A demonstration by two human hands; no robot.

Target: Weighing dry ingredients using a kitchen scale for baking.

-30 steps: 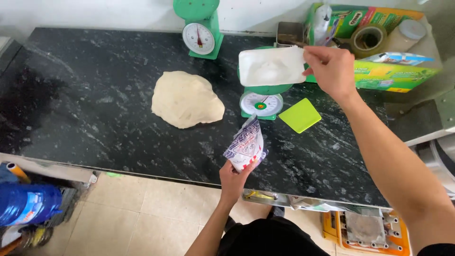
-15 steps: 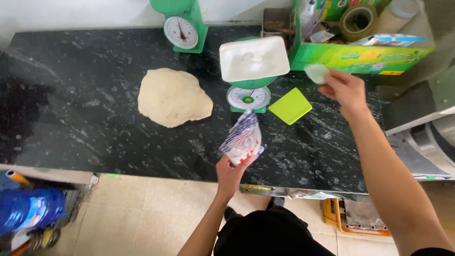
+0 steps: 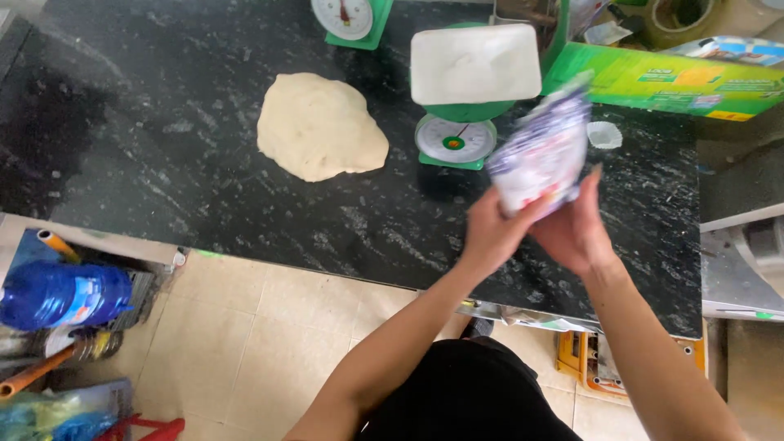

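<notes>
We hold the printed plastic bag [image 3: 541, 155] with both hands: our left hand [image 3: 490, 233] and right hand [image 3: 576, 233] are clamped together on its lower end, above the black stone counter [image 3: 163, 147]. Behind it, the white tray [image 3: 475, 64] already sits on the green scale [image 3: 454, 135]. The dough mound [image 3: 321, 126] lies untouched to the left. The bag appears not yet emptied.

A black, white-veined stone table [image 3: 204, 188] carries a pale, flattened lump of dough [image 3: 321, 126], two green dial scales [image 3: 457, 135] [image 3: 349, 20], the nearer topped by a white rectangular tray [image 3: 475, 64], a small white cup [image 3: 604, 135] and a green cardboard box [image 3: 670, 82].
</notes>
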